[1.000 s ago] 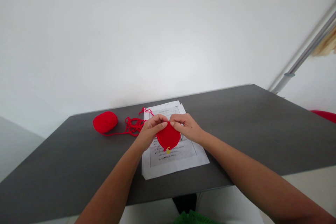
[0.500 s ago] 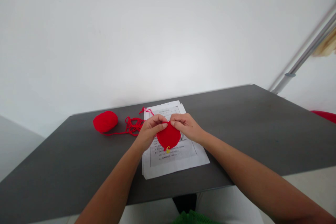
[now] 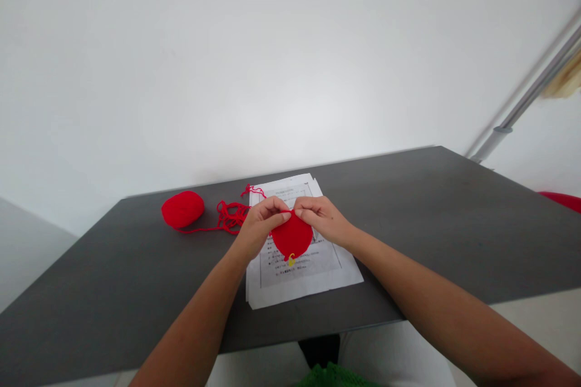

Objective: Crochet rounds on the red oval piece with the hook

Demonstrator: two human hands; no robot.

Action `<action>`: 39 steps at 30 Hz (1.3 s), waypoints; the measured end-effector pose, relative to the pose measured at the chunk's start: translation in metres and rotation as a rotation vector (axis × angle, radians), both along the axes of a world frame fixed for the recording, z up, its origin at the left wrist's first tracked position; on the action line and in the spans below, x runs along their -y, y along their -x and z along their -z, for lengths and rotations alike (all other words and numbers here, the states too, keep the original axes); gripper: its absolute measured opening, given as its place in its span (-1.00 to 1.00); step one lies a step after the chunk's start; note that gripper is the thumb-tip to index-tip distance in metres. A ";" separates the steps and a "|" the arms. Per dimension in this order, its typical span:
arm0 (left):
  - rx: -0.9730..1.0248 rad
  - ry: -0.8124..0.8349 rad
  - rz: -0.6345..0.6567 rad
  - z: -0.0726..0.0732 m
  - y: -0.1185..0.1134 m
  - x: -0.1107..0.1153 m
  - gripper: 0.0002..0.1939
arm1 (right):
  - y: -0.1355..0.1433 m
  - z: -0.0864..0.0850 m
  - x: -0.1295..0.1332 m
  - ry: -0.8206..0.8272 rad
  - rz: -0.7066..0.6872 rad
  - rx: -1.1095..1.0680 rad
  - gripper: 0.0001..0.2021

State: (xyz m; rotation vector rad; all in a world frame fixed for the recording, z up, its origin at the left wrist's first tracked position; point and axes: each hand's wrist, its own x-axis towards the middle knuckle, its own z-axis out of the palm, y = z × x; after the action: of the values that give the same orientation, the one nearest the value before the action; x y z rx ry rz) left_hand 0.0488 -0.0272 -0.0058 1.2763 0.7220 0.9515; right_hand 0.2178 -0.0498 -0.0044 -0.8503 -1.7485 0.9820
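Observation:
A rounded red crocheted piece [image 3: 293, 237] hangs between my two hands above printed sheets. My left hand [image 3: 265, 221] pinches its top edge from the left, thumb and fingers together. On the right, my right hand [image 3: 318, 216] pinches the same edge close beside. A small yellow clip or marker [image 3: 291, 260] dangles at the bottom of the red piece. Loose red yarn [image 3: 232, 216] lies tangled to the left of my left hand, with a strand running to a red yarn ball [image 3: 183, 210].
White printed paper sheets [image 3: 308, 290] lie under my hands on the dark grey table [image 3: 431, 211]. Behind stands a white wall. A metal pole [image 3: 535, 81] slants at the right, and a red object [image 3: 563, 200] shows at the right edge.

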 end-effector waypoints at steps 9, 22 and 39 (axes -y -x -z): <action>-0.033 -0.053 0.000 0.000 0.001 0.000 -0.83 | 0.000 0.000 0.000 0.032 -0.023 -0.014 -0.81; -0.054 -0.029 -0.009 0.000 -0.002 0.002 -0.81 | 0.002 0.001 -0.001 0.092 0.007 -0.086 -0.83; 0.025 0.020 -0.053 -0.005 -0.005 0.004 -0.83 | 0.000 0.004 -0.003 0.122 -0.044 -0.133 -0.81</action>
State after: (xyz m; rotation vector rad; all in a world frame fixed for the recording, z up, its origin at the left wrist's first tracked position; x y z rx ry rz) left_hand 0.0534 -0.0316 -0.0012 1.2303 0.7476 0.9995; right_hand 0.2174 -0.0463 -0.0080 -0.8067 -1.6131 1.1575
